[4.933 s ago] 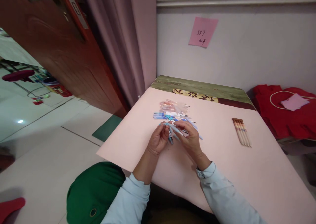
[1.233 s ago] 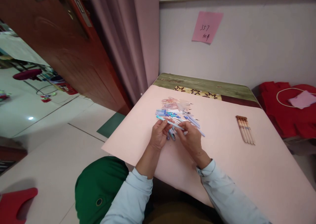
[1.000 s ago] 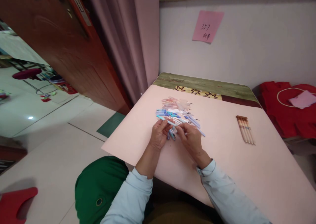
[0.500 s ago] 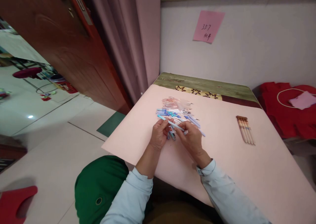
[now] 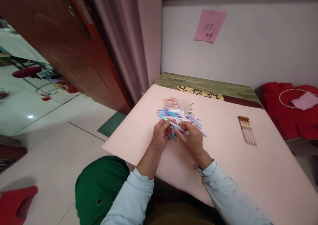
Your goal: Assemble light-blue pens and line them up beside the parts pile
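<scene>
Between my two hands I hold a light blue pen point(image 5: 176, 125), slanting down to the right. My left hand point(image 5: 161, 134) is closed round its upper left part, thumb on top. The fingers of my right hand point(image 5: 192, 135) pinch its lower right end. Just beyond my hands lie loose pen parts: blue and turquoise pieces point(image 5: 171, 113), several lilac-blue barrels point(image 5: 195, 121) and thin refills. Behind these is a heap of clear pinkish barrels point(image 5: 174, 103). Some dark-tipped parts under my hands are partly hidden.
Several brown-topped pens point(image 5: 247, 131) lie side by side on the right of the pink-covered table point(image 5: 223, 168). A green hat-like item point(image 5: 99, 185) is at the lower left. A wooden door point(image 5: 74, 53) and curtain point(image 5: 146, 36) stand left; red cloth point(image 5: 275, 109) is at right.
My hands have hardly moved. The right fingers have shifted slightly left along the pen, which is still held in both hands.
</scene>
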The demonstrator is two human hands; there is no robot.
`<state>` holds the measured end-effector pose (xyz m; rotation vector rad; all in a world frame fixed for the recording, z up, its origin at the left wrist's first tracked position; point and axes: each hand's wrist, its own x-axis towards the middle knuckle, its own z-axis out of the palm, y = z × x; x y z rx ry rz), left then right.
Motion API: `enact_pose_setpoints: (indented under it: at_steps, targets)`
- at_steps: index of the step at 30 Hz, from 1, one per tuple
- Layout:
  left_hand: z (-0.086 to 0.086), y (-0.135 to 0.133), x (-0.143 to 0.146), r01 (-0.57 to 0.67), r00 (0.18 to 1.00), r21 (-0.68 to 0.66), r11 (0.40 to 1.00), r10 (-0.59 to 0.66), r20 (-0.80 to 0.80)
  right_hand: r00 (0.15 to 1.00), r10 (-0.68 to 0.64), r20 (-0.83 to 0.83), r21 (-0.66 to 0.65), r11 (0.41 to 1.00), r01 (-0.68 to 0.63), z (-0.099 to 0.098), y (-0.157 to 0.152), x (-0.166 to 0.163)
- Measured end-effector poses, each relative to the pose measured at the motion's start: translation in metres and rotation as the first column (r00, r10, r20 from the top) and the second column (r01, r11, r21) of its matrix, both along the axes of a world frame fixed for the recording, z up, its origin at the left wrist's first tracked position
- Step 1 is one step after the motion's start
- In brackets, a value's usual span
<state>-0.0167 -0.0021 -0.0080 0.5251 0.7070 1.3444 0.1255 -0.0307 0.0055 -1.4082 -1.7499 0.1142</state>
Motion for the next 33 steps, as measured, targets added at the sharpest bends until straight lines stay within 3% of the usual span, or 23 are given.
enact_pose_setpoints:
  at_steps: [13,28,33]
  targets:
    - [0.0019,-0.0015,0.002,0.002,0.999,0.018,1.0,-0.001,-0.05,1.0,-0.002,-0.02,0.12,0.993,0.005,0.0,-0.0003,-0.0016]
    - [-0.0007,-0.0012,0.0018,-0.003,0.997,0.055,0.999,0.007,-0.073,0.998,0.056,0.004,-0.05,0.997,-0.056,-0.0015,-0.0014,-0.0016]
    - [0.0047,-0.0027,0.004,-0.064,0.995,0.053,0.997,0.068,-0.069,0.999,0.043,0.018,0.027,0.999,-0.044,0.0059,-0.0019,-0.0031]
